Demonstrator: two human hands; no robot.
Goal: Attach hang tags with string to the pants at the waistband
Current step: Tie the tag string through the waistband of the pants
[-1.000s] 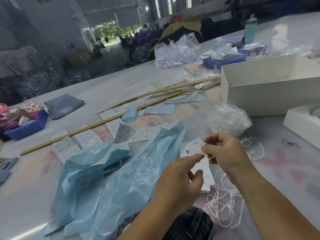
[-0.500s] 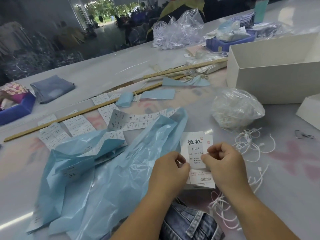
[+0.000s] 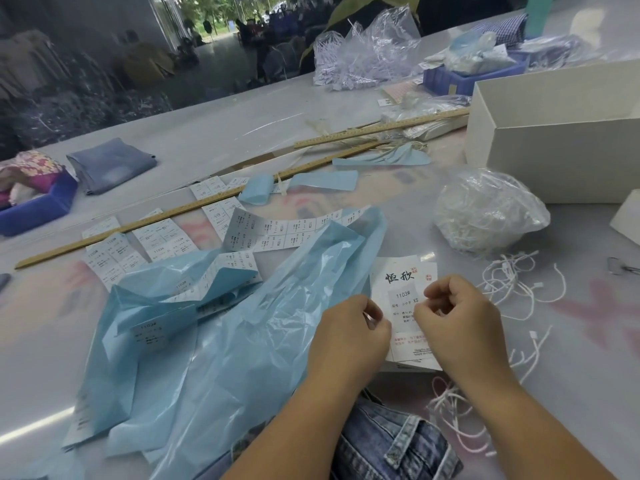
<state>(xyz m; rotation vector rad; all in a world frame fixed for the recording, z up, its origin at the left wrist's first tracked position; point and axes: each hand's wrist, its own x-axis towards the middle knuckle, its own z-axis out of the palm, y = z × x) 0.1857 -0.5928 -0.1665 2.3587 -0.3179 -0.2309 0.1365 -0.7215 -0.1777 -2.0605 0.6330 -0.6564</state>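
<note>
A white hang tag with black characters and "1103#" lies on a small stack of tags in front of me. My left hand pinches its left edge. My right hand is closed over its right side, fingers curled; a string in it cannot be made out. The waistband of denim pants shows at the bottom edge between my forearms. Loose white strings lie scattered right of the tag.
A crumpled light blue plastic bag covers the table to the left, with size sticker sheets and wooden rulers beyond. A clear bag of strings and a white box stand to the right. Blue bins sit far left and back right.
Both hands dropped from raised to low over the tag stack and closed on the top tag. The view tilted down, so more of the denim pants shows.
</note>
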